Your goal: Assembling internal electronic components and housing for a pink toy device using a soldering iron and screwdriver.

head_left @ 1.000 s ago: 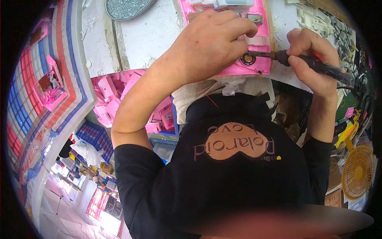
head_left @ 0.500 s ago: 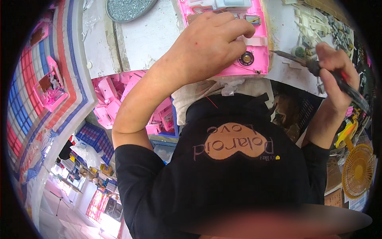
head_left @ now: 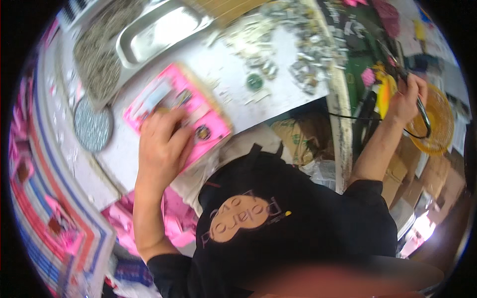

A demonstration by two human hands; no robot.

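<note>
A pink plastic casing lies on the white worktop, its inside facing up. A small round black speaker sits in its near right part, and a pale blue-white part lies toward its far left. My left hand bends over the casing's left side with curled fingers; whatever the fingertips pinch is hidden. Out at the far right, beyond the worktop, my right hand grips a soldering iron. Its tip points up and away, and a black cable trails from it.
A metal tray stands beyond the casing, with a round dish of screws at the left. Small loose parts and a green round piece cover the far worktop. Pink casings fill the space below; a yellow fan stands right.
The view has swung to the right. My right hand has carried the soldering iron away from beside the casing, out past the worktop's right edge. My left hand stays on the casing.
</note>
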